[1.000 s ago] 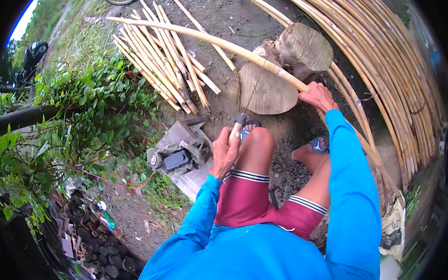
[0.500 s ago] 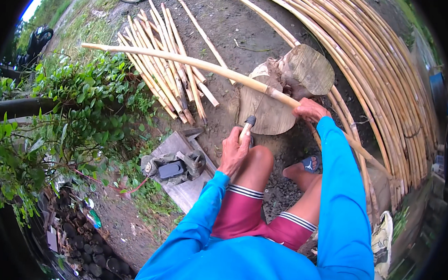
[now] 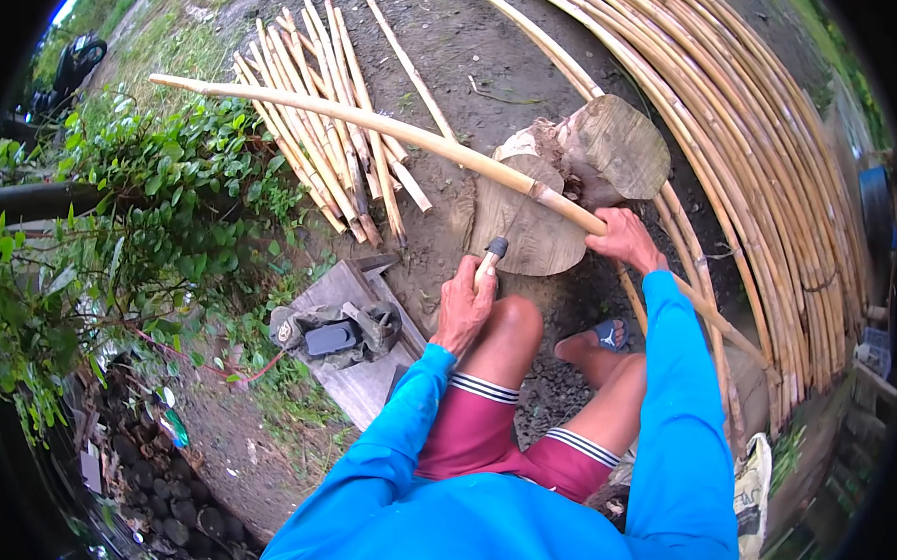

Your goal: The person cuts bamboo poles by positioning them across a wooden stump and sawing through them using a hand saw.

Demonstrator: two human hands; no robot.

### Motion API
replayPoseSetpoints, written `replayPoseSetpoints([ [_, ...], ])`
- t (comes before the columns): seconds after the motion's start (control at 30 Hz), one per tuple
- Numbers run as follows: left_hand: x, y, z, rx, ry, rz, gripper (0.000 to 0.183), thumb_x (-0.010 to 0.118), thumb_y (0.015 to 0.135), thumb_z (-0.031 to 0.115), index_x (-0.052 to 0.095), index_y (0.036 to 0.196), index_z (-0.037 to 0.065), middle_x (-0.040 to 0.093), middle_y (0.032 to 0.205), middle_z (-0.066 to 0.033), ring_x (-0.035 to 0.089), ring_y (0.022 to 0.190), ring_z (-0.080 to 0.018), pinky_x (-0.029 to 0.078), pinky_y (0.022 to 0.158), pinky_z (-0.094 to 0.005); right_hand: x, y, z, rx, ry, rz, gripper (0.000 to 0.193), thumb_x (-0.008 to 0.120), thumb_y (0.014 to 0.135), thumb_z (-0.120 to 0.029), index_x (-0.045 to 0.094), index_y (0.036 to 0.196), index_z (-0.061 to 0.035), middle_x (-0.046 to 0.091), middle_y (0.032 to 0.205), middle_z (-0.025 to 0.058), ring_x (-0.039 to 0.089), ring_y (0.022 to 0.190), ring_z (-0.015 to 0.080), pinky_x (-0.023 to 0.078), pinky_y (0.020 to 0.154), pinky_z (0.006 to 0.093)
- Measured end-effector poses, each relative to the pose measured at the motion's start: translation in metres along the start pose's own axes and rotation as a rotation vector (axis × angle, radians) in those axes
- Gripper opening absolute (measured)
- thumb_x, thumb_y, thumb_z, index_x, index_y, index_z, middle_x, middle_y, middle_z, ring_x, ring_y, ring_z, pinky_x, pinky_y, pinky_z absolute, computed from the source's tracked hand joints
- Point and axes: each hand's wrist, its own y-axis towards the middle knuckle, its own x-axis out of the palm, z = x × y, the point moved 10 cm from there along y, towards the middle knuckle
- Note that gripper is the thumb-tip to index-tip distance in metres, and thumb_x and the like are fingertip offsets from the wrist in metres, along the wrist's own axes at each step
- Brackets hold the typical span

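Bamboo pole (image 3: 452,152) runs slantwise across the frame, from a thin tip at the upper left, over the cut face of a log (image 3: 540,242) near the centre, and down to the lower right past the right forearm. Whether it rests on the log or is held just above it, I cannot tell. The right hand (image 3: 630,238), right of centre, has its fingers clamped around the pole. The left hand (image 3: 464,306), just below the centre, has its fingers clamped on the pale handle of a knife (image 3: 486,266); a dark collar tops the handle, and the thin blade points up toward a joint in the pole. Whether its edge touches the pole is too fine to see.

A second log (image 3: 622,147) stands just beside the first, toward the upper right. A pile of short poles (image 3: 352,146) lies on the ground at the upper left, and the slanting pole crosses over it in view. Many long poles (image 3: 745,143) lie side by side along the right of the frame. Left of the knees, a wooden board (image 3: 356,388) carries a grey cloth bag (image 3: 376,334) with a dark case (image 3: 333,339) on it. Leafy plants (image 3: 163,162) fill the left edge.
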Motion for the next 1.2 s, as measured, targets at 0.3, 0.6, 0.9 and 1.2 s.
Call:
replayPoseSetpoints([
  [0.3,0.008,0.007,0.018,-0.006,0.003,-0.011,0.032,0.059,0.103,0.024,0.051,0.128,0.007,0.064,0.072,-0.0201,0.068,0.065,-0.0396,0.049,0.06,-0.0497,0.014,-0.021,0.033,0.277,-0.214,0.232,0.035,0.072,0.079,-0.037,0.078,0.089,-0.0039,0.072,0.091,0.0287,0.07,0.086,0.0489,0.057,0.079,0.0587],
  [0.6,0.004,0.006,0.042,0.157,0.024,0.019,0.04,0.059,0.102,0.017,0.047,0.14,0.01,0.066,0.082,-0.0217,0.069,0.071,-0.0387,0.051,0.065,-0.0482,0.028,-0.007,0.034,0.275,0.143,-0.458,0.041,0.068,0.076,-0.034,0.065,0.075,0.0068,0.062,0.064,0.0116,0.06,0.053,0.0218,0.047,0.05,0.0381],
  [0.9,-0.006,-0.02,0.024,0.193,0.019,0.004,0.043,0.057,0.102,0.014,0.049,0.144,0.013,0.069,0.114,-0.025,0.071,0.098,-0.0437,0.056,0.083,-0.0479,0.053,-0.04,0.009,0.33,0.356,-0.61,0.03,0.066,0.08,-0.029,0.058,0.073,-0.0013,0.053,0.061,0.0045,0.051,0.048,0.0157,0.041,0.044,0.0337],
  [1.2,-0.008,-0.024,0.021,0.175,0.032,-0.038,0.042,0.058,0.102,0.015,0.049,0.143,0.014,0.07,0.114,-0.0261,0.071,0.1,-0.0455,0.056,0.084,-0.0492,0.078,-0.044,0.016,0.33,0.414,-0.588,0.032,0.069,0.078,-0.03,0.059,0.071,-0.0008,0.058,0.063,0.0061,0.056,0.05,0.0169,0.044,0.046,0.034],
])
